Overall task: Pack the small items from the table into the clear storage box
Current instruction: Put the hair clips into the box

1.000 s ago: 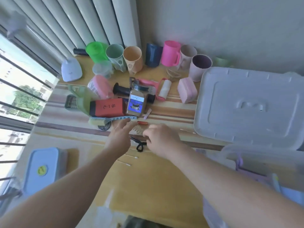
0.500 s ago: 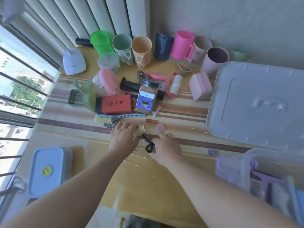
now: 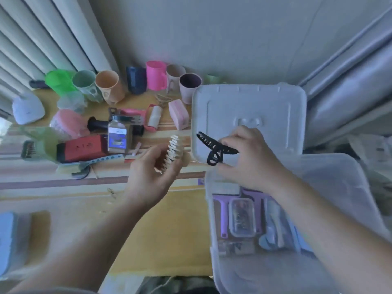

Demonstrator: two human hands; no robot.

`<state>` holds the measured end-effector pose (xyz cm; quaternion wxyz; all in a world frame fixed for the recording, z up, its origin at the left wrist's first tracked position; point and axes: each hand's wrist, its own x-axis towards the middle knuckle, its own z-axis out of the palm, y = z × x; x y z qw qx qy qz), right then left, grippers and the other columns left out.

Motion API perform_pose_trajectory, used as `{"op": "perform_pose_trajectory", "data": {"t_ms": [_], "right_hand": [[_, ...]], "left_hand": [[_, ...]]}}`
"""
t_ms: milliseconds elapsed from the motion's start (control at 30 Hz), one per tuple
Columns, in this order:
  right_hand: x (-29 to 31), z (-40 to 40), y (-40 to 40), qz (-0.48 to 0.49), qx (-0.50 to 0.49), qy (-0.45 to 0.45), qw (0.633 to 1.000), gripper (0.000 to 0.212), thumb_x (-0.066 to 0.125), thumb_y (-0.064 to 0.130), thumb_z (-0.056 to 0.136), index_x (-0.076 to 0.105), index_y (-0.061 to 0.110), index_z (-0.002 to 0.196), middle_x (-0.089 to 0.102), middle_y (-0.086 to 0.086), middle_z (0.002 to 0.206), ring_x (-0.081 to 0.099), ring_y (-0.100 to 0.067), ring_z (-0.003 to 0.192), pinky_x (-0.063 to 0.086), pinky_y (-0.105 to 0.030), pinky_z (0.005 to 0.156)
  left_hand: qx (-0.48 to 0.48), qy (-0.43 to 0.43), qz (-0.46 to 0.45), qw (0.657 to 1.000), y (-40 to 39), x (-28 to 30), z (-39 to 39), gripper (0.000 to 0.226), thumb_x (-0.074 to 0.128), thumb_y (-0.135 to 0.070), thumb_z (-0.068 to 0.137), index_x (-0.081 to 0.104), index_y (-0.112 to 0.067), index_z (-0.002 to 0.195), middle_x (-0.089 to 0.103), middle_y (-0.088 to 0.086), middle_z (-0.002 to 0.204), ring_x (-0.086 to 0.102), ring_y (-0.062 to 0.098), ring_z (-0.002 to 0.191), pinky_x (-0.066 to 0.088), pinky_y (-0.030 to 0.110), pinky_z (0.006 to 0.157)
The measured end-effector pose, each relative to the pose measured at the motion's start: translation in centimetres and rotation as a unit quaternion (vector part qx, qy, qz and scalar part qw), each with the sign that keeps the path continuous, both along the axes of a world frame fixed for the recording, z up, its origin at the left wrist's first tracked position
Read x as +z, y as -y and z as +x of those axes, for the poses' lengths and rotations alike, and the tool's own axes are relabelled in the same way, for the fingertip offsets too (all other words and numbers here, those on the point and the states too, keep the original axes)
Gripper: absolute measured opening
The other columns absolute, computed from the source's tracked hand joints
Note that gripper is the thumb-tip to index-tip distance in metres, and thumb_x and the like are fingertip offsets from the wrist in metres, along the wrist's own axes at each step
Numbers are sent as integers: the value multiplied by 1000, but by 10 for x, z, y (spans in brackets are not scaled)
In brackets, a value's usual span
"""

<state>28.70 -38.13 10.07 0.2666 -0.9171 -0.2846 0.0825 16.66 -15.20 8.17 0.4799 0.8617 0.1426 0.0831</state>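
Both hands have risen from the table, the left hand gripping a cream clip, the right hand apparently pinching a black clip over the box, ready to drop.

the storage box is seen to be made of clear, slightly cloudy plastic, and its lid of smooth matt white plastic. the black hair clip looks like glossy plastic, the cream hair clip like matt plastic. the cups appear as matt plastic. the surface is covered by a smooth striped cloth.
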Motion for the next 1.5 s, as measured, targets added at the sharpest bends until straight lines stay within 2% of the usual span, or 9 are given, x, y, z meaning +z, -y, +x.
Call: {"op": "perform_pose_trajectory", "data": {"t_ms": [100,267,433,533,667,833,1033,1300,1500], "right_hand": [[-1,-16,100,11,-51,-5,999,40,67,49,70,75,30,104,51,12,92,49,-20,90,37,-20,82],[-57,-61,200,-197,9,-156,968,33,55,60,62,56,36,84,52,7,94,57,-34,104,50,-40,82],[-97,-92,199,-406,201,-182,873,37,69,27,89,65,28,125,54,-11,123,47,-40,126,43,-46,92],[-112,-86,194,-444,238,-188,843,49,65,14,96,58,31,142,46,-14,134,39,-44,133,41,-54,103],[-123,-84,185,-422,250,-188,851,53,74,40,93,58,37,143,48,-8,129,43,-38,129,42,-49,99],[-141,-87,189,-384,229,-217,868,55,80,36,88,62,31,140,53,-6,120,57,-34,117,48,-40,81],[-131,-78,202,-346,210,-229,885,41,74,26,90,64,20,129,59,-8,121,61,-34,108,56,-44,85],[-137,-79,205,-321,207,-235,894,42,68,29,91,59,27,133,51,-5,124,52,-31,115,54,-45,88],[-140,-75,207,-287,173,-253,908,28,66,31,88,64,30,116,52,2,115,54,-27,109,55,-44,89]], "left_hand": [[-86,-4,-53,995,82,15,7,29,66,-45,94,64,-33,120,76,-8,91,69,16,81,55,35,74],[-205,-178,-14,962,192,-17,12,58,54,-54,99,28,-50,151,72,-8,84,71,9,73,57,36,82],[-284,-366,116,879,230,-80,-5,60,49,-55,96,27,-38,149,74,8,97,66,34,105,54,42,94],[-285,-401,145,859,238,-86,-14,54,48,-59,93,39,-31,138,70,9,100,56,30,117,50,42,96],[-294,-437,228,819,243,-89,-20,48,61,-28,87,51,-23,133,64,8,118,63,30,108,50,34,81],[-318,-452,317,771,240,-98,-30,44,63,-12,86,57,-23,129,64,8,118,64,29,106,57,40,90],[-342,-462,346,742,239,-107,-36,35,60,-3,90,63,-13,123,65,12,116,63,31,108,54,37,87],[-372,-454,364,723,241,-100,-37,21,62,4,90,67,-2,110,68,15,110,68,33,102,57,39,83],[-434,-460,337,698,243,-78,-37,17,61,-13,97,68,-3,109,60,10,94,59,27,87,56,39,81]]}}
